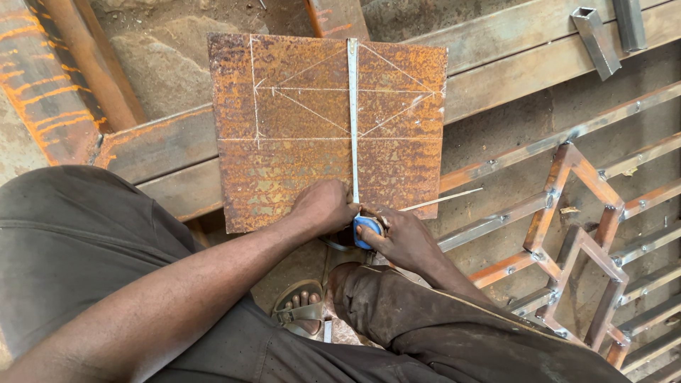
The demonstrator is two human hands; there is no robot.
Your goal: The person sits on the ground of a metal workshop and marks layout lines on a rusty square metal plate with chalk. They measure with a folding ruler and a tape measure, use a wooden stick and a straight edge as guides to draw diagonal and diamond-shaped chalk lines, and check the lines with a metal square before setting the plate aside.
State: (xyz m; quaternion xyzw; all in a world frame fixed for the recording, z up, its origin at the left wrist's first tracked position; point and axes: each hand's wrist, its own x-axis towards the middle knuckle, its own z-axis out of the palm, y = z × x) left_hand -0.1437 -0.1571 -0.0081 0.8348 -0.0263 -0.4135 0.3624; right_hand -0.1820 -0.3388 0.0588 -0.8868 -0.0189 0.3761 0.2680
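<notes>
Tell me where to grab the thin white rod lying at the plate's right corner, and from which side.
Grip the thin white rod at its free right end, coming from the right. That end juts past the rusty plate with open space around it; its left end sits under the right hand holding the blue tape measure.

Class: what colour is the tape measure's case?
Blue tape measure case, seen in the head view, held in the right hand.

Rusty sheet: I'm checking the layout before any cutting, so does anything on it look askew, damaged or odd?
Nothing stands out. The sheet is rusted all over but lies flat on the beams. The tape runs straight up it between the chalk lines, held by the left hand and right hand.
</notes>
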